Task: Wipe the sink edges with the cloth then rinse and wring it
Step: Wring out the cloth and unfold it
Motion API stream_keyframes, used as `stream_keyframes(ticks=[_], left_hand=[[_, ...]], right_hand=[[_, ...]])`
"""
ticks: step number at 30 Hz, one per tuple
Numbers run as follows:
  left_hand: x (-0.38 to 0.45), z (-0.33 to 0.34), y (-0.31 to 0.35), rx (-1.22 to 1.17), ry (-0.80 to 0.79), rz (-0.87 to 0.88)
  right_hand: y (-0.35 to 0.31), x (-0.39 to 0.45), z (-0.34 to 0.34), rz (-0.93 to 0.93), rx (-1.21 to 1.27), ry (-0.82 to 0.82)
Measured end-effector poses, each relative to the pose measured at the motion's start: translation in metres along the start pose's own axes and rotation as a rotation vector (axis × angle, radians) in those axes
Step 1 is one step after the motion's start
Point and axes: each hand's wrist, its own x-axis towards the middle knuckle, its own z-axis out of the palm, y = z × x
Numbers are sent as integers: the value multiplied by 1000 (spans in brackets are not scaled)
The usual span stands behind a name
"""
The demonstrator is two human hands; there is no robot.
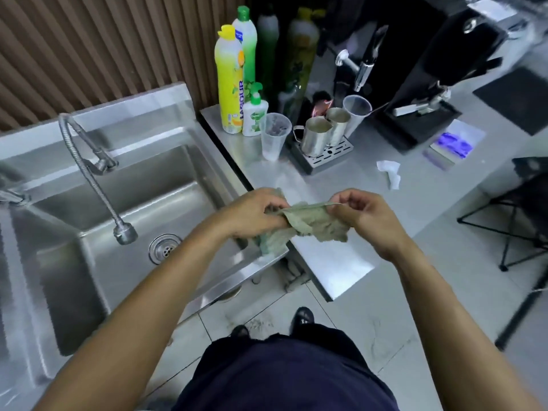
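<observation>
Currently held in the air: cloth (308, 225), stretched with long axis left to right between left hand (252, 215) and right hand (363, 216), both pinching its upper edge, above the sink (252, 264) right front corner. Sink rim directly beneath left hand, nearer arm for wiping. Open basin and faucet (89, 170) to left; cups (274, 136) and bottles (229, 84) well behind, clear of travel.
</observation>
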Motion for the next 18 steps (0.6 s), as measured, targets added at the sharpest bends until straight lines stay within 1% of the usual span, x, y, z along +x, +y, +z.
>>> stream_keyframes(ticks=[2, 3, 5, 6, 8, 10, 13, 15, 17, 18], left_hand=[[12, 3, 8, 169, 23, 49], [17, 4, 13, 205, 57, 85], [23, 4, 32, 143, 123, 133], [28, 5, 41, 99, 152, 134], [39, 7, 60, 113, 204, 153], [53, 12, 76, 112, 209, 148], [70, 23, 90, -85, 154, 100], [78, 30, 94, -167, 32, 59], [84, 36, 93, -212, -104, -25], [86, 39, 90, -226, -148, -72]], right_hand=[[2, -4, -12, -8, -8, 53], [2, -6, -18, -19, -21, 83], [-2, -7, -33, -28, -58, 87], [-4, -8, -42, -20, -56, 43], [-10, -9, -55, -4, -23, -88], [-10, -5, -62, -18, -53, -154], [0, 6, -71, -41, -64, -158], [9, 16, -82, -28, -96, -181], [20, 27, -97, -29, -156, -191], [26, 33, -105, -13, -160, -201]])
